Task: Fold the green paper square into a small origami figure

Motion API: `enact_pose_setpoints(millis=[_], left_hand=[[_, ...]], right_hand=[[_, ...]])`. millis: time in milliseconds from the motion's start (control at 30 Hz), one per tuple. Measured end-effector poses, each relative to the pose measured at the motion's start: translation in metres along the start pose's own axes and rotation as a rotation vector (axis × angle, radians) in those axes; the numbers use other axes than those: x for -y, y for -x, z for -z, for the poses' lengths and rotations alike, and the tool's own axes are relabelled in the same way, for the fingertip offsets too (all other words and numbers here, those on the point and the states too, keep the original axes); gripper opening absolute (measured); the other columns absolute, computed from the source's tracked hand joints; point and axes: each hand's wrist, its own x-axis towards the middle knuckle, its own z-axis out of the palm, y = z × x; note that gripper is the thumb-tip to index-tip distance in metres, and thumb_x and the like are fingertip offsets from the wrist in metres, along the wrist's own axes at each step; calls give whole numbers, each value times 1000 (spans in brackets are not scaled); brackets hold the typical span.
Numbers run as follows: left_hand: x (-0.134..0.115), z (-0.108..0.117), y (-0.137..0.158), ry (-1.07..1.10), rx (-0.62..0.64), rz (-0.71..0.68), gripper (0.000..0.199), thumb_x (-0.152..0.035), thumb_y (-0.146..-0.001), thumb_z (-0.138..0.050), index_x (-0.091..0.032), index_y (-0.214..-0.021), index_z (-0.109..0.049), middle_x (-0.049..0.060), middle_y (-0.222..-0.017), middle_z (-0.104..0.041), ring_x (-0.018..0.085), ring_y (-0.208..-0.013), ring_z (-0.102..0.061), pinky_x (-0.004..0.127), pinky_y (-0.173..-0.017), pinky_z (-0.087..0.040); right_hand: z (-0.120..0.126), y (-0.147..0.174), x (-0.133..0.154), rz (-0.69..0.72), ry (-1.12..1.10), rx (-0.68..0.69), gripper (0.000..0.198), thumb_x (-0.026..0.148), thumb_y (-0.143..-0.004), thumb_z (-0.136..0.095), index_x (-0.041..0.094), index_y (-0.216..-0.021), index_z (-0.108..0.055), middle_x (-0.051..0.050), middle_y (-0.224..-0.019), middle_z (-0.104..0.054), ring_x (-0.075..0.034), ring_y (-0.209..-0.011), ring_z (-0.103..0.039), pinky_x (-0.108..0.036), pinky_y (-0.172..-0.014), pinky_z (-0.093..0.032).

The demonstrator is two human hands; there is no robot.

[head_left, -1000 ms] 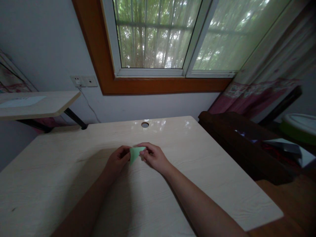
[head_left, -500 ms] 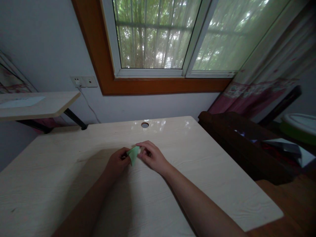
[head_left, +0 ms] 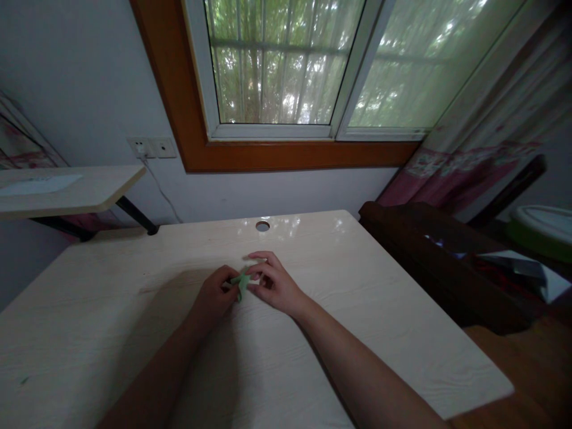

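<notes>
The small folded light-green paper (head_left: 242, 280) is on the near side of the round hole (head_left: 263, 226) in the pale wood-grain desk (head_left: 353, 304); near-left of that hole, the bare left hand (head_left: 217, 291) pinches it; near-right, the bare right hand (head_left: 277, 287) curls at its edge; whether it grips, I cannot tell.
</notes>
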Motion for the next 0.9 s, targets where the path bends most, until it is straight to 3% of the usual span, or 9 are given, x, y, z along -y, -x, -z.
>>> enact_pose_setpoints(millis=[167, 367, 900], left_hand=[[0, 1, -1, 30, -12, 14, 7, -25, -79, -59, -18, -80, -59, -2, -74, -60, 13, -63, -59, 24, -60, -47], [1, 0, 0, 4, 1, 2, 6, -22, -77, -60, -19, -81, -60, -1, -79, -62, 15, -68, -60, 25, -63, -49], [1, 2, -1, -69, -44, 27, 16, -33, -83, -59, -18, -77, -59, -2, -70, -59, 14, -63, -56, 24, -61, -44]], right_hand=[[-1, 0, 1, 8, 17, 43, 31, 13, -81, -67, 25, -109, -63, -8, -135, -43, -14, -90, -57, -27, -71, -54], [1, 0, 1, 3, 21, 79, 51, 10, -79, -66, 28, -126, -56, -10, -136, -42, -14, -90, -57, -27, -72, -54], [-1, 0, 1, 1, 3, 65, 40, 10, -82, -63, 26, -118, -60, -8, -132, -45, -12, -85, -57, -25, -69, -53]])
